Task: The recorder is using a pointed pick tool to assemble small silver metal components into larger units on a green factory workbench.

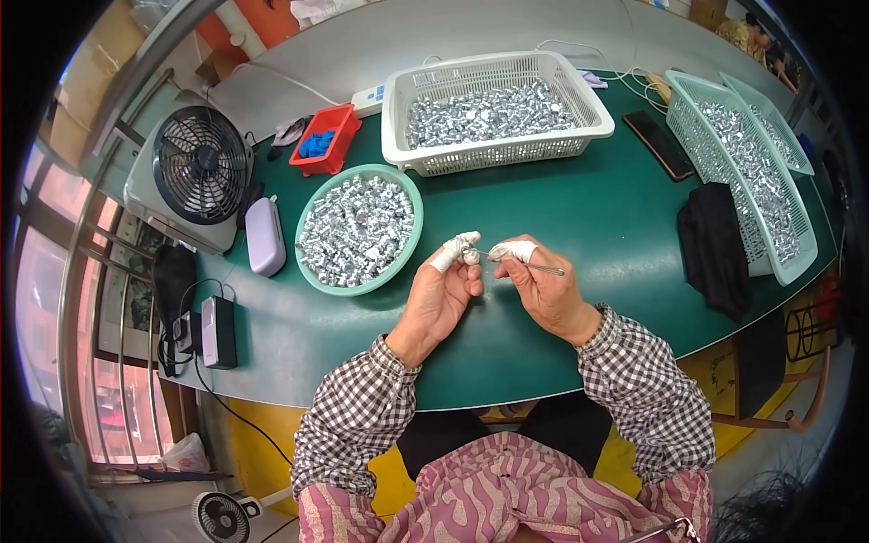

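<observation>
Above the green table mat (534, 362), my hands meet at the middle, with white wrapping on some fingertips. My left hand (439, 299) is closed in a pinch on a small shiny metal part (472, 252), mostly hidden by the fingers. In a pinch, my right hand (552, 294) grips a thin metal tool (549, 269). Its handle end sticks out to the right, and its tip points to the left fingertips. Left of my hands stands a round light-green basin (417, 222) filled with small silver metal parts (356, 231).
A white basket (502, 156) of metal parts stands at the back; green baskets (786, 262) line the right. Nearby lie a phone (658, 145) and black cloth (715, 253). On the left are a red bin (319, 166), fan (201, 163), purple case (264, 237) and black-and-white box (218, 332).
</observation>
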Motion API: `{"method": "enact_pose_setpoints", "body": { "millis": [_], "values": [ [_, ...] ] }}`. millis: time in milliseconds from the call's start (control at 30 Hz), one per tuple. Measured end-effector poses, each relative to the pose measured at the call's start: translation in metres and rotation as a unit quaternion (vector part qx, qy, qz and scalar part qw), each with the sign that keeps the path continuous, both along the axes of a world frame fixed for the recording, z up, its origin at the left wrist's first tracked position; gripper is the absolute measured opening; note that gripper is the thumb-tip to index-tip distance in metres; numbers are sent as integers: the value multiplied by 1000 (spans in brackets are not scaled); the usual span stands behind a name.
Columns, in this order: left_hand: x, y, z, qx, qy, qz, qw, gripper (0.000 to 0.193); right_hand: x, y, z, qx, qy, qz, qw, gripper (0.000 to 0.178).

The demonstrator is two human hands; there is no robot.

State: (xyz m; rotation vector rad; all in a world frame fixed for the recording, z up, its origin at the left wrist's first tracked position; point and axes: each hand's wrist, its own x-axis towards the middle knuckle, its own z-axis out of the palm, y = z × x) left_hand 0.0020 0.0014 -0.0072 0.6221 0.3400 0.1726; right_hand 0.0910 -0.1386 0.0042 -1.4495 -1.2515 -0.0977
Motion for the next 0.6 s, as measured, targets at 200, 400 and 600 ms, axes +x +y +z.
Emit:
{"method": "enact_pose_setpoints", "body": {
  "millis": [200,400,600],
  "values": [
    [1,-4,4,15,10,0,1000,23,-1,2,1,5,-29,-5,1000,10],
    [-2,-5,3,68,-2,-26,997,22,2,1,3,-15,-161,-41,986,10],
    [-5,-8,3,73,-2,-50,996,20,10,1,3,-32,168,26,985,11]
  ]
}}
